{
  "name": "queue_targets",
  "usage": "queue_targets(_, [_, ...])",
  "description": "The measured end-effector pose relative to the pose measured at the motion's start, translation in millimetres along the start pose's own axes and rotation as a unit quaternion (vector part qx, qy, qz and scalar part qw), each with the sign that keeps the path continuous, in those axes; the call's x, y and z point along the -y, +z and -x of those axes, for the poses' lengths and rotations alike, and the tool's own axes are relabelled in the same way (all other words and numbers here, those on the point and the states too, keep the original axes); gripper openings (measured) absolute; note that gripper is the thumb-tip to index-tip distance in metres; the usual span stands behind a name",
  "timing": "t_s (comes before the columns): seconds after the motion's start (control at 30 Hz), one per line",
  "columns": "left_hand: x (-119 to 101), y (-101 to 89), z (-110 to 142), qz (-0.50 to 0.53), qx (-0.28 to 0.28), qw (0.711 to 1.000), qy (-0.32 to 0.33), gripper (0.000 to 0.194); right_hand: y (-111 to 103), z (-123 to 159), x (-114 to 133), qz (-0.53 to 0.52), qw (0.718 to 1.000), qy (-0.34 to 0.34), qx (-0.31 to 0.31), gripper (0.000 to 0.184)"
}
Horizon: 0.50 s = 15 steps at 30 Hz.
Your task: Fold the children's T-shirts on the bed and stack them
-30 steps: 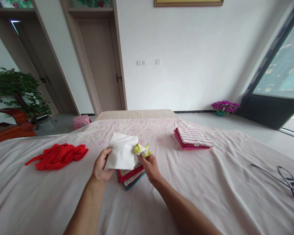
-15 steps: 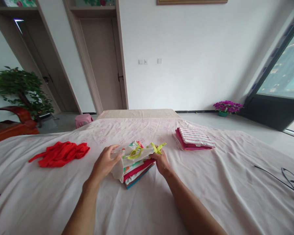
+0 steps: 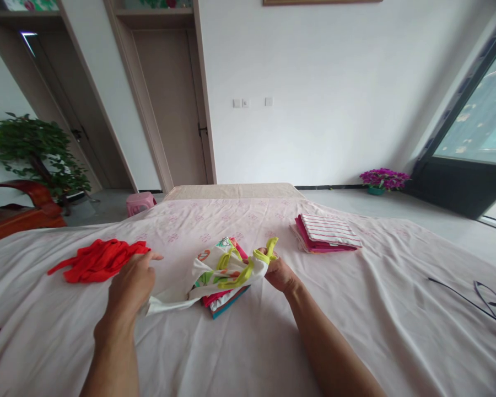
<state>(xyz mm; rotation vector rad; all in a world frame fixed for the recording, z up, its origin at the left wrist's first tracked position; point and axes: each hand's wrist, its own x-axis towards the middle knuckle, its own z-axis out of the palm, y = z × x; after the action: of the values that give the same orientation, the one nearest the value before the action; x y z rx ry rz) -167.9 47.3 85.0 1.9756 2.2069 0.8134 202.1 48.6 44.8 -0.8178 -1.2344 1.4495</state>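
A white garment (image 3: 219,275) with green and orange print and bright yellow straps lies loosely on a small pile of folded clothes (image 3: 225,303) in pink, white and blue. My right hand (image 3: 278,271) pinches its right edge by a yellow strap. A white flap (image 3: 169,304) of the garment stretches left toward my left hand (image 3: 133,281). That hand is palm down beside a crumpled red garment (image 3: 99,260), its index finger stretched out and apart from the thumb. Its other fingers are hidden, and contact with the flap is unclear.
Folded clothes (image 3: 327,232), topped by a striped white one, lie to the right on the pale bedsheet (image 3: 326,309). Black-framed glasses (image 3: 491,309) rest at the far right. Beyond the bed stand a pink stool (image 3: 140,203) and purple flowers (image 3: 384,179).
My left hand has moved left, away from the pile toward the red garment. The white garment's left side now spreads out flat leftward. My right hand keeps its hold, shifted slightly right.
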Motion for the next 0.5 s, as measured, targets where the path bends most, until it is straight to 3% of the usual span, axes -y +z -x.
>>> queue_targets(0.13, [-42,22.7,12,0.034,0.137,0.987,0.083,0.035,5,2,1,-0.028,0.999,0.014,0.032,0.031])
queue_targets(0.27, [-69,38.5,19,-0.023,0.158,0.986,0.056,0.018,7,3,3,-0.044,0.998,0.024,0.031,0.032])
queue_targets(0.33, [-64,33.8,15,-0.005,0.156,0.987,0.028,0.014,4,3,4,-0.073,0.997,0.025,0.030,0.033])
queue_targets(0.4, [-48,22.5,7,0.096,0.135,0.986,-0.001,0.014,-2,3,5,-0.115,0.993,0.016,0.034,0.032])
queue_targets(0.47, [-27,9.5,-1,0.266,0.078,0.960,-0.051,0.017,-9,3,6,-0.151,0.988,-0.004,0.043,0.031])
queue_targets(0.5, [-17,3.9,-4,0.355,0.043,0.930,-0.084,0.020,-11,3,6,-0.154,0.987,-0.012,0.051,0.029])
